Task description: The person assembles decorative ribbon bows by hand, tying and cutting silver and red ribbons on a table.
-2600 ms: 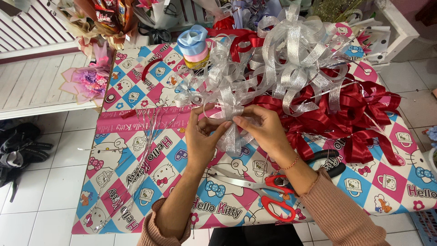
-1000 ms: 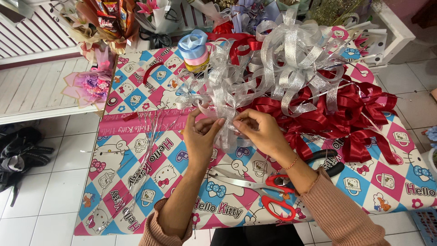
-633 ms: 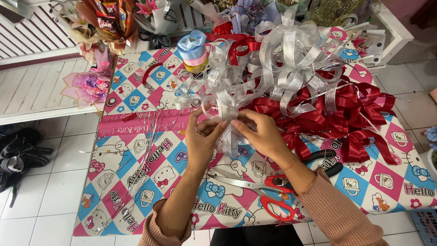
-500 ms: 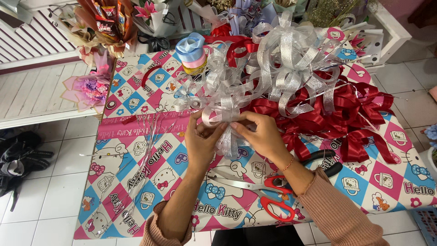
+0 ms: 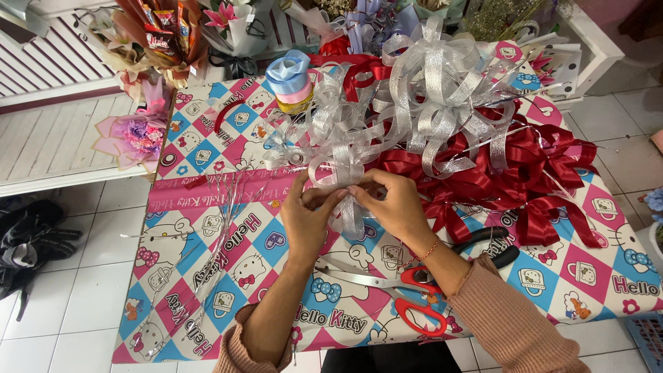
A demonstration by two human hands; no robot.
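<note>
Between my left hand [image 5: 307, 220] and right hand [image 5: 390, 207], fingers of both pinched together on it, sits the silver ribbon bow [image 5: 343, 166], held at its centre, I judge, so its loops stay gathered. Red-handled scissors [image 5: 407, 290] lie just beneath my right wrist on the table [image 5: 207, 276].

Both forearms reach up from the bottom edge, pink sleeves pushed back. The left hand [image 5: 307, 217] and right hand [image 5: 394, 207] meet fingertip to fingertip, fingers curled and pinching; a bracelet circles the right wrist.
</note>
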